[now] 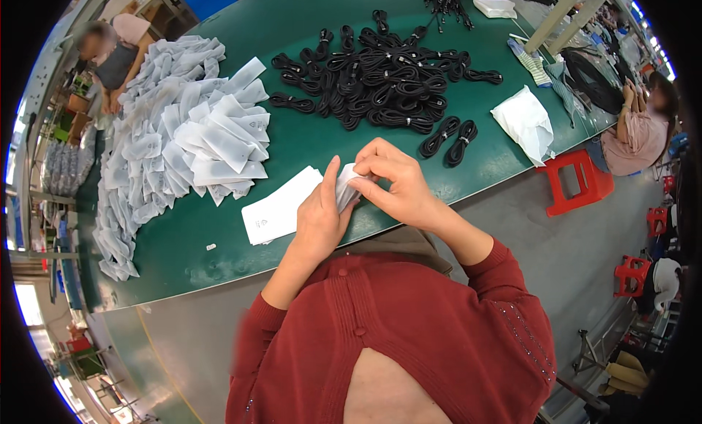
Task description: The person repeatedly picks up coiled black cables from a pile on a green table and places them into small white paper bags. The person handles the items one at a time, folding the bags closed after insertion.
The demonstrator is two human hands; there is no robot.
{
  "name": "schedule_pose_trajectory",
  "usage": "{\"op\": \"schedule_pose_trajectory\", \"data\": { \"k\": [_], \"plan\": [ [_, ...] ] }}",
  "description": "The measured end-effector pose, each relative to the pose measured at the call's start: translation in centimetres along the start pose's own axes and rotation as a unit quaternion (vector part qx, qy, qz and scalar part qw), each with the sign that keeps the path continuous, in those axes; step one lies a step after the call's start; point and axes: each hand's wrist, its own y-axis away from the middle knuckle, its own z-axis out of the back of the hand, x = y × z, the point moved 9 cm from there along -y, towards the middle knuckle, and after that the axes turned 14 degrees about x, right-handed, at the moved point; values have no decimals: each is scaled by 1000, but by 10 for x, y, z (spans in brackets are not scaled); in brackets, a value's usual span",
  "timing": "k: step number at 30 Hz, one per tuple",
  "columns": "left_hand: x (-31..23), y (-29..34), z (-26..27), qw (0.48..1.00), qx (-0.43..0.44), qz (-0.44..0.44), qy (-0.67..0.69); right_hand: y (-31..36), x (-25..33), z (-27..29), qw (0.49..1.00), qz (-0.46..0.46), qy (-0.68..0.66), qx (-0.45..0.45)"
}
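Note:
Both hands meet over the near edge of the green table [307, 142]. My left hand [322, 216] grips a small white pouch [346, 188] from the side, thumb raised. My right hand [391, 183] pinches the top of the same pouch with curled fingers. A short stack of flat white pouches [274, 208] lies just left of my left hand. Two coiled black cables [450, 139] lie on the table just beyond my right hand.
A big heap of filled white pouches [175, 139] covers the table's left side. A pile of several coiled black cables [380, 84] sits at the far middle, a white bag [525, 120] at right. Red stools [578, 183] and seated people flank the table.

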Motion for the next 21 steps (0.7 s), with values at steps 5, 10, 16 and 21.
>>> {"op": "schedule_pose_trajectory", "data": {
  "k": [5, 10, 16, 21],
  "plan": [
    [27, 2, 3, 981, 42, 122, 146, 2, -33, 29, 888, 22, -451, -88],
    [103, 6, 145, 960, -243, 138, -31, 39, -22, 108, 919, -172, 253, -249],
    [80, 18, 116, 987, -132, 93, 11, 55, -87, 70, 827, -281, 481, -76],
    [60, 27, 21, 996, 56, 37, 61, 60, -89, 50, 856, -270, 440, -34]
  ]
}}
